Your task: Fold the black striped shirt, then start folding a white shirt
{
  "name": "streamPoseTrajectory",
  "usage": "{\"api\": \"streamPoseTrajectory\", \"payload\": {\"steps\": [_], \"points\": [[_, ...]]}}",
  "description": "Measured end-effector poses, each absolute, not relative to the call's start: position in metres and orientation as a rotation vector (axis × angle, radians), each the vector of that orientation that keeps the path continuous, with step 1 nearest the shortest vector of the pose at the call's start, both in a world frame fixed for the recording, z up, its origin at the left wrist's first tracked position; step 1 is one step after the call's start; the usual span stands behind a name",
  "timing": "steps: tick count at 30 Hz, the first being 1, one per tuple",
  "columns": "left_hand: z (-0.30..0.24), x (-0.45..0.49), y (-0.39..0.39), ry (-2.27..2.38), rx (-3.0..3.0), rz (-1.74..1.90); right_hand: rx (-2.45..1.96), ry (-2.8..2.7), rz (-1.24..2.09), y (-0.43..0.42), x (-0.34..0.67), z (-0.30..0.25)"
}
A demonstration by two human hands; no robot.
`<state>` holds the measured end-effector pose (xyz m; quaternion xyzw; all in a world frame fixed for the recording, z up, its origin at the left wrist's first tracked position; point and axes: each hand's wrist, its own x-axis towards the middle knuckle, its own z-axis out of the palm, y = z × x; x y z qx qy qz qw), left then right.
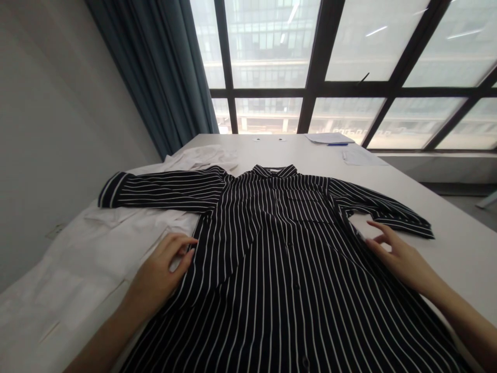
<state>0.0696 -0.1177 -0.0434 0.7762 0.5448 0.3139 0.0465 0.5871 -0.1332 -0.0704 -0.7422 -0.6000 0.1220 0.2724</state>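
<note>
A black shirt with white stripes (272,259) lies front up and spread out, its collar (275,171) at the far end and its buttons down the middle. One sleeve (166,189) reaches out straight to the left; the other sleeve (382,204) angles down to the right. My left hand (165,267) is at the shirt's left side below the armpit, thumb and forefinger slightly apart, fingertips at the fabric edge. On the opposite side, my right hand (396,254) has its thumb against the shirt's edge and its forefinger held away. The shirt's hem is out of view.
White cloth (93,259) lies heaped along the left, partly under the sleeve. Papers (330,138) and a blue pen (337,144) sit at the far right of the white table (438,259). A blue curtain (163,67) and windows stand behind; a wall borders the left.
</note>
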Motion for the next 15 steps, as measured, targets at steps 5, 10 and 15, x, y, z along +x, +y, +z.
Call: {"api": "streamPoseTrajectory", "payload": {"steps": [5,10,15], "points": [[-0.061,0.063,-0.111,1.661,2.360,0.810,-1.985,-1.576,0.478,-0.133,0.587,-0.071],[-0.067,0.058,-0.105,1.666,2.324,0.769,-1.949,-1.713,0.641,-0.137,0.585,-0.067],[-0.045,0.068,-0.101,1.752,2.307,0.463,-1.917,-1.768,0.699,-0.130,0.594,-0.068]]}}
